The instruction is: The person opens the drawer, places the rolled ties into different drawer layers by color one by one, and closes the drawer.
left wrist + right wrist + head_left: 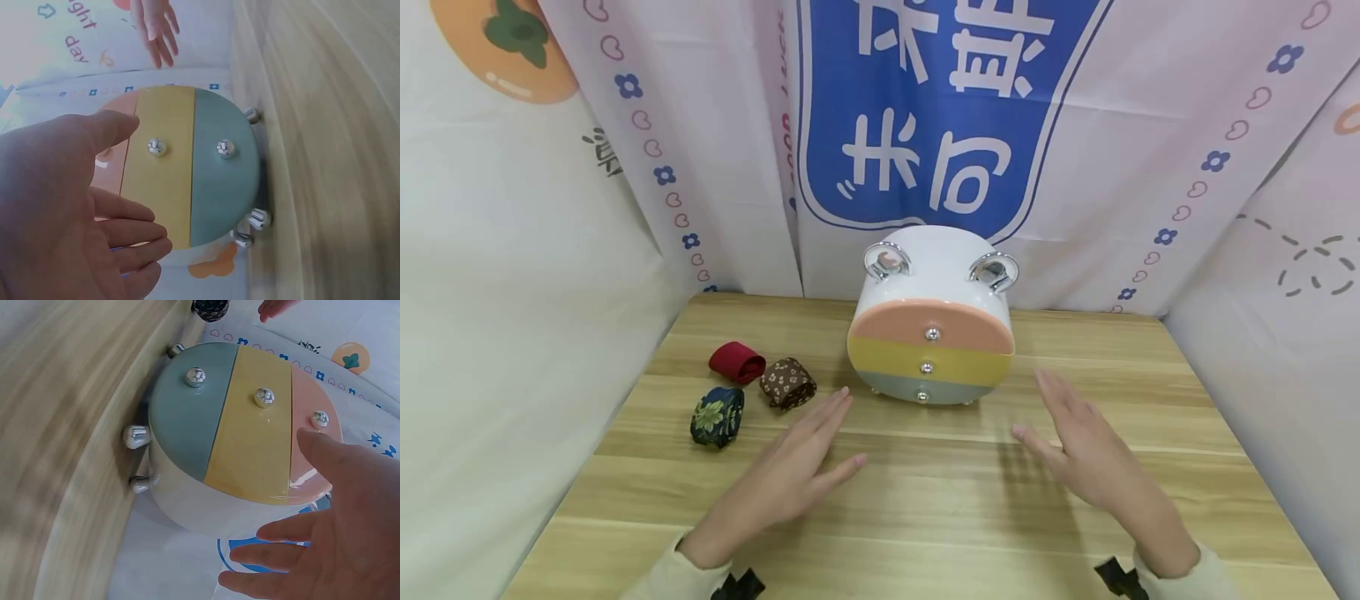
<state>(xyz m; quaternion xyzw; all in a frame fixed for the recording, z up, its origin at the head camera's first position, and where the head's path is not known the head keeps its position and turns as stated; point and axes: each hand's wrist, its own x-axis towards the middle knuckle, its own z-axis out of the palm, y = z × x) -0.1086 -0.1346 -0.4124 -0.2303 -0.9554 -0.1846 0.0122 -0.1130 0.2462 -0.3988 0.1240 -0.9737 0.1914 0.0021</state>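
A small oval chest of drawers (933, 350) stands at the back middle of the table, white on top with two silver ring ears. Its front has a pink, a yellow and a blue-green drawer, each with a silver knob; all look closed. My left hand (786, 467) hovers in front of it to the left, fingers straight, holding nothing. On the other side my right hand (1093, 454) is held above the table, fingers extended and thumb apart, also holding nothing. Near the left fingertips lies a rolled brown floral necktie (787, 384).
A rolled red necktie (737, 362) and a rolled dark necktie with a yellow-green flower (717, 417) lie at the table's left. Behind the wooden table (925, 533) hangs a printed curtain (730, 150); white cloth closes off both sides.
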